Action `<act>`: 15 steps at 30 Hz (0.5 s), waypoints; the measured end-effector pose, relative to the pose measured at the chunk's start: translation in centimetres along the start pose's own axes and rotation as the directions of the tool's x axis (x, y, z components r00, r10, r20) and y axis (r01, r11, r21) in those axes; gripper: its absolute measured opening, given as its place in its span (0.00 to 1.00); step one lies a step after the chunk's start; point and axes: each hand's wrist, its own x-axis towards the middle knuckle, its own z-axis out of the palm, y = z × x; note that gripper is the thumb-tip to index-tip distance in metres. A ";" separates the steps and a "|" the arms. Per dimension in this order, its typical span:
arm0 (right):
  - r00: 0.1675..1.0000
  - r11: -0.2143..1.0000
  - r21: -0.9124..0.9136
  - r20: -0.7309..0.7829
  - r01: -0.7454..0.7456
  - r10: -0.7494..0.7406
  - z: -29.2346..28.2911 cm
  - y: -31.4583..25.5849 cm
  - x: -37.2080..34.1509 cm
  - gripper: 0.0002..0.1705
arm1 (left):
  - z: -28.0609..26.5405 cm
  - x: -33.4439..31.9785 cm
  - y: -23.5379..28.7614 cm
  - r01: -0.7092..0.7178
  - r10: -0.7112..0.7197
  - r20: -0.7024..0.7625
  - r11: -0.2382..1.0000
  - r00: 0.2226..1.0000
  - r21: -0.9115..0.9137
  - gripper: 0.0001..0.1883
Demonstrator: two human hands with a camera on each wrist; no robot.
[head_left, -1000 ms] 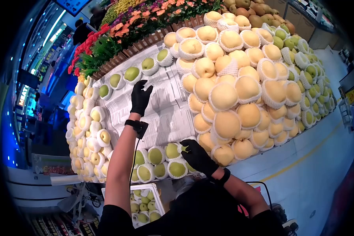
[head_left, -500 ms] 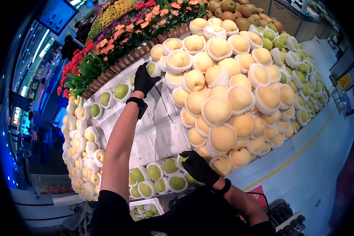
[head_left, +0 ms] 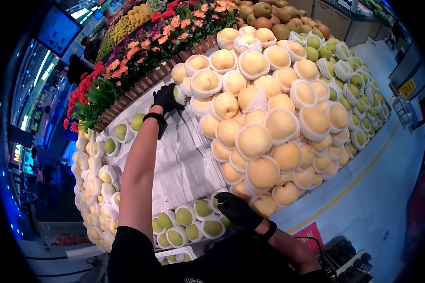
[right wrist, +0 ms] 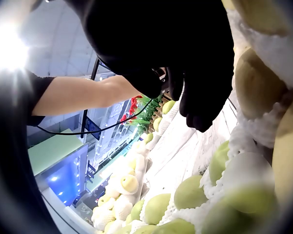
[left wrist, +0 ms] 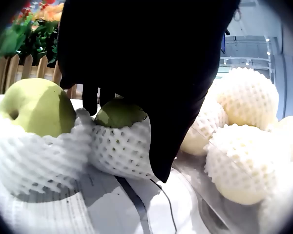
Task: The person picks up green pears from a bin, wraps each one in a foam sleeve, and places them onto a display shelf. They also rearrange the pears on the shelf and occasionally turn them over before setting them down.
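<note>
Both hands wear black gloves. At the far row of green pears, the left hand (head_left: 167,98) has its fingers behind and its thumb before a green pear (left wrist: 119,114) in a white foam net. Another netted green pear (left wrist: 39,107) sits to its left. The right hand (head_left: 238,210) hovers, fingers loosely curled, over the right end of the near row, by a netted green pear (head_left: 216,202). In the right wrist view its fingers (right wrist: 200,114) hold nothing and show a gap above the netted pears.
Paper-like sheets (head_left: 179,165) line the display between the rows. Yellow netted pears (head_left: 264,172) are heaped at the right, more netted fruit (head_left: 94,186) at the left. A low wooden fence (head_left: 141,87) with flowers (head_left: 123,61) runs behind. A crate (head_left: 186,250) of green pears is below.
The left hand has moved rightward along the far row to its right-end pear. The right hand stays by the near row's end. The camera view has shifted.
</note>
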 end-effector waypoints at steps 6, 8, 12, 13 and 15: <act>1.000 1.000 0.004 0.013 -0.011 0.011 0.3 -0.3 0.2 0.20 | -0.9 -0.5 0.3 0.028 -0.011 0.122 0.990 0.992 -0.140 0.60; 1.000 1.000 0.009 0.004 -0.010 0.010 0.2 -0.5 0.1 0.20 | -0.5 -0.8 0.2 -0.029 0.035 0.041 0.991 0.999 -0.133 0.59; 1.000 0.999 -0.035 -0.021 -0.016 0.015 0.0 -1.0 -0.2 0.17 | 0.5 -1.5 0.6 -0.122 0.110 -0.144 0.990 0.983 -0.076 0.54; 0.999 0.999 -0.042 -0.038 0.014 -0.015 0.2 -0.5 -0.3 0.17 | 0.3 -1.8 0.9 -0.124 0.110 -0.157 0.989 0.981 -0.081 0.52; 0.996 0.997 -0.045 -0.066 0.064 -0.067 0.3 -0.1 -0.6 0.16 | 0.9 -2.3 0.7 -0.162 0.098 -0.347 0.974 0.933 -0.160 0.48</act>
